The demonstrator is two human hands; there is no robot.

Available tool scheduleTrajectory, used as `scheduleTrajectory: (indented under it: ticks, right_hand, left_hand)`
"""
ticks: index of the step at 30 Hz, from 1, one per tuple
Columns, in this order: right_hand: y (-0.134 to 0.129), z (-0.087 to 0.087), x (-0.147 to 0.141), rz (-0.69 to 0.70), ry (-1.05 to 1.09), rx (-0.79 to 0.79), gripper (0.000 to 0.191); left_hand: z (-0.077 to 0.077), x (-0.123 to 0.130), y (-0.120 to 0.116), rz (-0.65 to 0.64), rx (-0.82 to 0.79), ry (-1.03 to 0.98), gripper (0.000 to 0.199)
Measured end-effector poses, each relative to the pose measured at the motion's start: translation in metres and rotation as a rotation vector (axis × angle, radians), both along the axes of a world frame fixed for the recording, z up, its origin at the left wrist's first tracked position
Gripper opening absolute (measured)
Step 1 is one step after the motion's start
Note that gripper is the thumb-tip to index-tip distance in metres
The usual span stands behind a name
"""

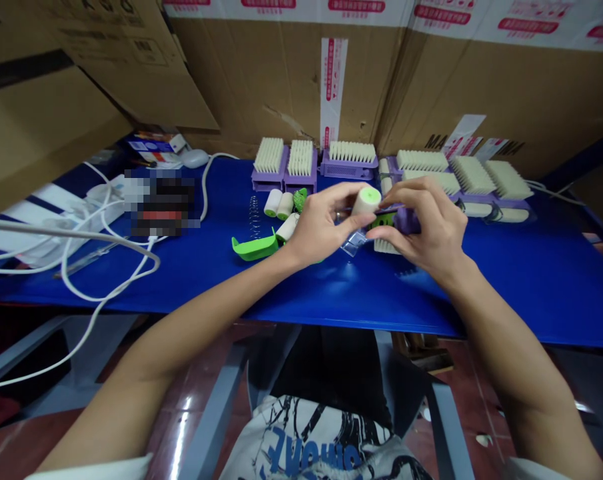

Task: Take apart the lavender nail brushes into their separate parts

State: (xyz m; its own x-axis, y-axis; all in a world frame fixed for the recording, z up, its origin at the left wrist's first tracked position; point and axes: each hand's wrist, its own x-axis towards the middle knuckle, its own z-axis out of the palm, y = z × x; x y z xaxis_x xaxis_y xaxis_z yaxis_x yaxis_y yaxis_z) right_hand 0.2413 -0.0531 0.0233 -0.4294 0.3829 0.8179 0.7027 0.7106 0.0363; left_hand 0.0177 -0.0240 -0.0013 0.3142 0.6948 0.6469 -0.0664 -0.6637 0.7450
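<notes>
While the left hand pinches a white roller, the curled right hand grips a purple part beside it; behind, purple housings hold bristles.

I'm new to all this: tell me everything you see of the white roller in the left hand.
The white roller is a plain cylinder with a flat, light-green end, perhaps plastic, with a small mark at its centre. It is held tilted, green end up, above the blue table. The left hand grips it, hiding its lower part. Whether it touches the purple piece in the right hand is unclear.
</notes>
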Motion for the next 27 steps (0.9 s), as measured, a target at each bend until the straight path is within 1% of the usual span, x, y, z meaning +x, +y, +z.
scheduleTrajectory:
  ticks: [2, 4, 6, 8, 10, 12, 14, 17, 18, 20, 22, 25, 27]
  right_hand:
    - [0.003, 0.0, 0.004, -0.027, -0.005, 0.041, 0.052]
    - [0.007, 0.003, 0.009, -0.072, 0.03, 0.032, 0.049]
    - [0.009, 0.009, 0.014, -0.138, 0.104, -0.019, 0.048]
    - [0.011, 0.016, 0.022, -0.207, 0.217, -0.059, 0.048]
    - [0.012, 0.021, 0.029, -0.241, 0.347, -0.071, 0.047]
    - [0.012, 0.024, 0.035, -0.245, 0.447, -0.089, 0.046]
    - [0.013, 0.025, 0.037, -0.247, 0.493, -0.13, 0.043]
    - [0.013, 0.024, 0.035, -0.248, 0.502, -0.138, 0.043]
    - [0.013, 0.024, 0.034, -0.243, 0.5, -0.12, 0.045]
    - [0.013, 0.024, 0.03, -0.243, 0.49, -0.088, 0.047]
    - [0.012, 0.025, 0.027, -0.258, 0.475, -0.087, 0.047]
    - [0.013, 0.026, 0.029, -0.246, 0.474, -0.064, 0.044]
    - [0.015, 0.028, 0.032, -0.228, 0.495, -0.025, 0.042]
  left_hand:
    - [0.007, -0.01, 0.008, 0.038, -0.031, -0.021, 0.055]
    - [0.019, -0.028, 0.019, 0.166, 0.013, 0.041, 0.051]
    - [0.035, -0.053, 0.03, 0.371, 0.035, 0.197, 0.045]
    - [0.048, -0.077, 0.038, 0.569, -0.021, 0.428, 0.048]
    - [0.057, -0.095, 0.044, 0.678, -0.102, 0.645, 0.05]
    - [0.06, -0.105, 0.046, 0.746, -0.155, 0.794, 0.046]
    - [0.061, -0.108, 0.044, 0.833, -0.175, 0.887, 0.045]
    - [0.061, -0.106, 0.037, 0.961, -0.202, 1.001, 0.053]
    - [0.062, -0.104, 0.034, 0.977, -0.216, 1.039, 0.053]
    - [0.064, -0.1, 0.028, 0.97, -0.25, 1.126, 0.048]
    - [0.067, -0.095, 0.021, 0.968, -0.287, 1.238, 0.043]
    - [0.071, -0.087, 0.013, 0.997, -0.334, 1.407, 0.043]
    - [0.073, -0.084, 0.01, 0.991, -0.34, 1.469, 0.044]
